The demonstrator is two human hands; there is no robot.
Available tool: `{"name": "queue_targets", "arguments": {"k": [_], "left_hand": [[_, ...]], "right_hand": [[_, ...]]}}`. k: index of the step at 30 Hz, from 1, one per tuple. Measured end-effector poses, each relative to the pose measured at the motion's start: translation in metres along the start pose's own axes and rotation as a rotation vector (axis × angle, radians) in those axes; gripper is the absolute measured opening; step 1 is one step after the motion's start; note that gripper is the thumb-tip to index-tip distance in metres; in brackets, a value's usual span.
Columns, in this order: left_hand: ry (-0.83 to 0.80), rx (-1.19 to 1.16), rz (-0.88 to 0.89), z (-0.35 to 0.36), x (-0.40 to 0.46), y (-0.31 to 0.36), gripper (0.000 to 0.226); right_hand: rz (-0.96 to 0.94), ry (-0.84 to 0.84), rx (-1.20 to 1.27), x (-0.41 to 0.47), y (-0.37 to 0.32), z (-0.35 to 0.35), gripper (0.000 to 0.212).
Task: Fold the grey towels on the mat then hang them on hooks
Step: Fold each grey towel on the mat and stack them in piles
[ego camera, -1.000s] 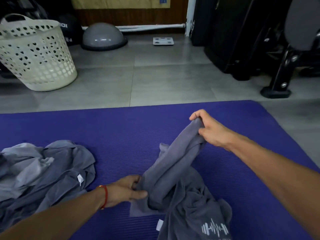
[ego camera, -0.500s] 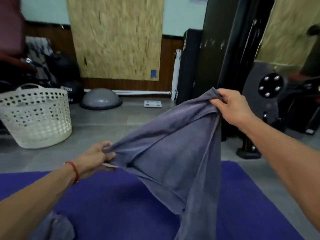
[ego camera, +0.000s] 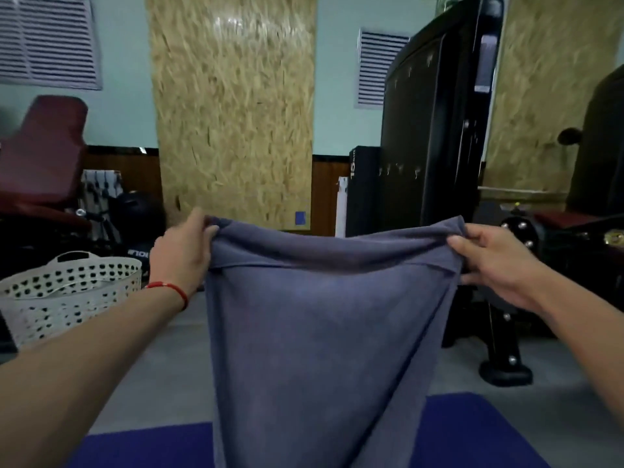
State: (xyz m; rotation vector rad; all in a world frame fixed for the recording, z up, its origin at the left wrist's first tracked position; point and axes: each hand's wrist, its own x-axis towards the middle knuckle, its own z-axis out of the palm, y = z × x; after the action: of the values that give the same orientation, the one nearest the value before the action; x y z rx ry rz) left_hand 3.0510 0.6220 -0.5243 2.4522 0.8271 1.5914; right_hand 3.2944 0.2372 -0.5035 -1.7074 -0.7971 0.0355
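Here, at about 9 o'clock in the view, a white perforated laundry basket [ego camera: 72, 292] stood on the grey floor [ego camera: 162, 373], with a dark red padded bench [ego camera: 44, 163] behind it toward 10 o'clock. A louvred vent [ego camera: 50, 42] sat high on the pale green wall at 11 o'clock.

The left hand [ego camera: 184, 253] was raised at roughly 9 o'clock from the centre, a red string bracelet [ego camera: 170, 288] on the wrist. Its fingers and thumb were curled tight over the top left corner of the grey towel [ego camera: 320, 332], pinching the bunched cloth.

The towel hung in the middle of the view, stretched between the two hands with its top edge sagging a little at 12 o'clock. A hem band ran across just under that edge. The cloth fell in long folds toward 6 o'clock and narrowed as it went down. Its lower end ran out of view, so whether it touched the mat could not be told. The purple mat [ego camera: 145, 445] lay along the bottom, showing on both sides of the towel at 7 and 5 o'clock.

Behind the towel, a chipboard panel [ego camera: 233, 109] covered the wall at 12 o'clock.

The right hand [ego camera: 496, 265] was at about 3 o'clock, gripping the top right corner with thumb on top and fingers curled under the cloth. A tall black gym machine [ego camera: 435, 130] stood behind it at 2 o'clock, its base on the floor near 4 o'clock.
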Motion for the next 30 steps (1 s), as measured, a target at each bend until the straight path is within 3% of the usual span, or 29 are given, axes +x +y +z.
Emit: {"name": "queue_targets", "arguments": {"k": [4,10,18,21,26,28,30], "left_hand": [[-0.097,-0.198,-0.147,0.016,-0.027,-0.021,0.014],[-0.342,-0.259,-0.021,0.049,-0.074,-0.026,0.009],[-0.916,-0.212,0.028,0.17,-0.173,-0.008,0.009],[-1.035,-0.197,0.064,0.237,-0.215,0.016,0.012],[-1.223,-0.243,0.23,0.355,-0.3,0.119,0.019],[-1.177,-0.24,0.212,0.384,-0.325,0.185,0.024],[-1.011,-0.202,0.137,0.398,-0.334,0.248,0.026]], "right_hand": [[0.044,0.008,0.003,-0.033,0.061,0.02,0.022],[0.259,0.111,0.201,-0.07,0.149,0.045,0.025],[0.833,0.362,0.377,-0.218,0.287,0.082,0.033],[1.009,0.481,0.425,-0.267,0.328,0.077,0.036],[0.913,0.777,0.242,-0.285,0.377,0.009,0.025],[0.822,0.952,0.198,-0.292,0.391,-0.023,0.02],[0.764,1.097,0.154,-0.302,0.4,-0.047,0.017]]}}
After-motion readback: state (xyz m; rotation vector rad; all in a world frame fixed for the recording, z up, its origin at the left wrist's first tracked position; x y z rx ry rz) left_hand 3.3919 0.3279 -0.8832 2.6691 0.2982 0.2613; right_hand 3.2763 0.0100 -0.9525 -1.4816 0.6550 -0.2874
